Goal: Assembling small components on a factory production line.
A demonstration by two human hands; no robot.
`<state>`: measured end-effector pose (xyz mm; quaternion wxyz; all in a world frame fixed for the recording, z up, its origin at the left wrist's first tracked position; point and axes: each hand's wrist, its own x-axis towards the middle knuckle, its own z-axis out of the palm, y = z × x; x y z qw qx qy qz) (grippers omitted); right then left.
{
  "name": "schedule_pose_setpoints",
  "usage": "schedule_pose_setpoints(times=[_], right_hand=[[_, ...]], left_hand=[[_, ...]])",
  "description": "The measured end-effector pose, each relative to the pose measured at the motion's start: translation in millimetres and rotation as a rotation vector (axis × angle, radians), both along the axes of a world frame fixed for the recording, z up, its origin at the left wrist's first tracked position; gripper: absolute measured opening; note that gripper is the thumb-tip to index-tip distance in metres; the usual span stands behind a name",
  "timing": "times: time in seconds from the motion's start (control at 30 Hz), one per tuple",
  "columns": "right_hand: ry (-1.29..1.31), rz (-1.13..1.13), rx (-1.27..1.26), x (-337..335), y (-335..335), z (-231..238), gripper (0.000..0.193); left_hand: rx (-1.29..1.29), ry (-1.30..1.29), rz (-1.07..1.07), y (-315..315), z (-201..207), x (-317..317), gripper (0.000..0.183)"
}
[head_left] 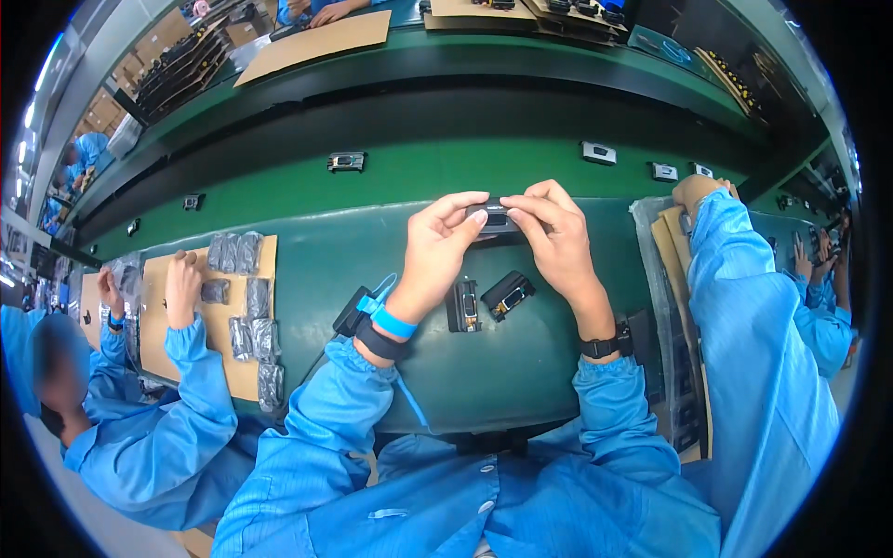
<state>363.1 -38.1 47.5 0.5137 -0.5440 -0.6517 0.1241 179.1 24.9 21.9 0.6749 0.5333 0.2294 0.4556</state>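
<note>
Both my hands are raised over the green bench mat (521,381), gripping one small black device housing (493,219) between them. My left hand (445,244) pinches its left end, thumb on the near face; a blue strap and a black band circle that wrist. At the other end, the thumb and fingers of my right hand (558,237) close on the housing. Below it on the mat lie two more dark units, a left one (462,306) standing nearly straight and a right one (508,296) turned at an angle, each showing inner parts.
Beyond the mat runs a green conveyor belt (446,158) carrying spaced units, among them a silver-topped one (347,162). At left, a co-worker reaches over cardboard (167,325) with bagged parts (234,253). Another person's sleeve (744,307) crosses on the right, beside stacked cardboard (684,279).
</note>
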Motion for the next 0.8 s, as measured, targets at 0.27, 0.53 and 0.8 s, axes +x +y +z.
schedule_pose_setpoints(times=[0.27,0.53,0.8], right_hand=[[0.094,0.088,-0.117,-3,-2,2,0.034],[-0.41,-0.004,0.097,-2,1,-3,0.05],[0.07,0.051,0.089,0,0,-6,0.048]], left_hand=[[-0.067,-0.069,0.025,4,2,-4,0.029],[-0.017,0.048,0.019,4,2,-5,0.028],[-0.291,-0.13,0.009,10,5,-9,0.029]])
